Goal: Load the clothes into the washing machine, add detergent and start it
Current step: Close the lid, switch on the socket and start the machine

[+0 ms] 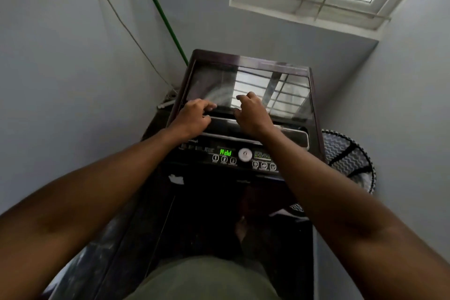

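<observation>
Gripping lid [246,85] front edge, both hands [192,117] [250,114].

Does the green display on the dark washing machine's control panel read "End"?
No: the green display on the dark washing machine reads "Add", beside the round white dial.

Green "Add" on the display [225,152], buttons [224,159] numbered 1, 2, 3 — other panel lettering unreadable

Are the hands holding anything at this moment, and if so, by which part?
Both hands are on the washing machine lid, at its front edge: left hand and right hand with fingers curled over the edge. Neither holds any loose item.
</observation>
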`<state>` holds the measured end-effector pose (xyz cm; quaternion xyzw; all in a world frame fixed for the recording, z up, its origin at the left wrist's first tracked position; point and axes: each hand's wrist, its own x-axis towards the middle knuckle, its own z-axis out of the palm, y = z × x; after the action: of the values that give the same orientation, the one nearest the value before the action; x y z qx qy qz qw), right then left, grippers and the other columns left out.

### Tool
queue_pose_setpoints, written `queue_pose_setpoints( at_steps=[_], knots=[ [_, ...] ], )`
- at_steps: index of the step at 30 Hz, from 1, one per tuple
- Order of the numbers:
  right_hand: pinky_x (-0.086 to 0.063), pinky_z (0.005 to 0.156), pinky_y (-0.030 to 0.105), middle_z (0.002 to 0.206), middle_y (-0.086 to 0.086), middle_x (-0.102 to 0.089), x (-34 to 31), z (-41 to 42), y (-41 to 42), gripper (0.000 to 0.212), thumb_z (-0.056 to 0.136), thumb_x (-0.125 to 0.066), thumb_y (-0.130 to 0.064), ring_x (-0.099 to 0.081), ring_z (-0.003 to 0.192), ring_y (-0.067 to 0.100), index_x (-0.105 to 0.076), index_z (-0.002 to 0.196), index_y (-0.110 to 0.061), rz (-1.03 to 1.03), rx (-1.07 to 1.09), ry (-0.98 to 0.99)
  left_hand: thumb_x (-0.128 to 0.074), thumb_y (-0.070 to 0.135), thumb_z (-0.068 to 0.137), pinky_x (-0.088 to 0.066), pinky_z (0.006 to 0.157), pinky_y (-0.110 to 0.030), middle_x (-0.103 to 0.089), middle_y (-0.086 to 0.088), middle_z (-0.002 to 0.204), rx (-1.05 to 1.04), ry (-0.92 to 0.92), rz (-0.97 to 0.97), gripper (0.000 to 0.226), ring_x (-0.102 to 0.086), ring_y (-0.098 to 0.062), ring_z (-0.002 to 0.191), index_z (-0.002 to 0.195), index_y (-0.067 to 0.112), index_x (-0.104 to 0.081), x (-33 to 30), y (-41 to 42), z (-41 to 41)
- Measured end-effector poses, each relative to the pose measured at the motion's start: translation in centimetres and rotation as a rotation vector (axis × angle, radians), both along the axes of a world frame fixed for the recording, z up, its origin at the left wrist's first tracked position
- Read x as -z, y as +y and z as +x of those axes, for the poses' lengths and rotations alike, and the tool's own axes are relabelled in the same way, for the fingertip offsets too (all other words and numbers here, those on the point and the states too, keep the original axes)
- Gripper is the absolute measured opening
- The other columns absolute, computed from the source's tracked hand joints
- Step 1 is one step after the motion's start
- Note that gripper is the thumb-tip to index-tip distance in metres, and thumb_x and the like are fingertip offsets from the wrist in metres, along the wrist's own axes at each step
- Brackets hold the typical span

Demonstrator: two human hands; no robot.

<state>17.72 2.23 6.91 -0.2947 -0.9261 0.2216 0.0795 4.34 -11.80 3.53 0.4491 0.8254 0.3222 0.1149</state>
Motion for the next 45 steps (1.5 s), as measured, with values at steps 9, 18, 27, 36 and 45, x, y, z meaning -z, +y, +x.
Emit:
queue_pose_setpoints(
  at_steps=[9, 18, 27, 36, 45],
  knots=[
    [-0.045, 0.103, 0.044, 0.139, 0.016, -0.049, 3.8, 3.8, -6.6, 0.059, 0.086, -0.052, -0.017, -0.049, 0.126, 0.034, -0.043, 0.144, -0.012, -0.121, 0.023, -0.163, -0.062, 0.008, 0.086, -0.042, 0.108, -0.036, -0.061, -0.002, 0.124, 0.149, -0.039, -0.103, 0.040, -0.053, -0.017, 0.120, 0.125, 0.019, -0.064, 3.1, -3.9, 3.7],
    [-0.050, 0.092, 0.046, 0.131, 0.016, -0.054, 6.3, 5.7, -10.0, 0.058, 0.089, -0.049, -0.014, -0.055, 0.117, 0.035, -0.038, 0.146, -0.014, -0.137, -0.078, -0.199, -0.065, 0.010, 0.083, -0.038, 0.109, -0.035, -0.057, -0.001, 0.131, 0.162, 0.046, -0.136, 0.045, -0.047, -0.019, 0.127, 0.127, 0.017, -0.060, 4.1, -4.8, 5.5],
    [-0.053, 0.088, 0.048, 0.131, 0.012, -0.053, 7.8, 7.1, -11.5, 0.065, 0.092, -0.050, -0.019, -0.056, 0.115, 0.032, -0.026, 0.152, -0.015, -0.151, -0.134, -0.254, -0.074, 0.022, 0.084, -0.033, 0.113, -0.032, -0.049, 0.001, 0.143, 0.143, 0.139, -0.205, 0.062, -0.041, -0.017, 0.134, 0.140, 0.018, -0.050, 5.9, -5.6, 6.3],
    [-0.053, 0.082, 0.047, 0.124, 0.013, -0.057, 7.9, 7.4, -12.2, 0.077, 0.090, -0.050, -0.020, -0.060, 0.106, 0.033, -0.011, 0.156, -0.023, -0.135, -0.152, -0.359, -0.072, 0.038, 0.084, -0.038, 0.110, -0.037, -0.041, 0.010, 0.153, 0.120, 0.253, -0.279, 0.075, -0.037, -0.019, 0.133, 0.150, 0.025, -0.038, 6.9, -5.3, 6.7],
    [-0.049, 0.076, 0.042, 0.115, 0.016, -0.064, 7.7, 5.9, -11.9, 0.068, 0.092, -0.048, -0.020, -0.063, 0.102, 0.036, -0.021, 0.155, -0.015, -0.017, -0.156, -0.417, -0.070, 0.038, 0.085, -0.039, 0.106, -0.037, -0.045, 0.009, 0.148, 0.145, 0.328, -0.354, 0.074, -0.040, -0.022, 0.126, 0.151, 0.030, -0.036, 6.5, -4.6, 6.3]
  ],
)
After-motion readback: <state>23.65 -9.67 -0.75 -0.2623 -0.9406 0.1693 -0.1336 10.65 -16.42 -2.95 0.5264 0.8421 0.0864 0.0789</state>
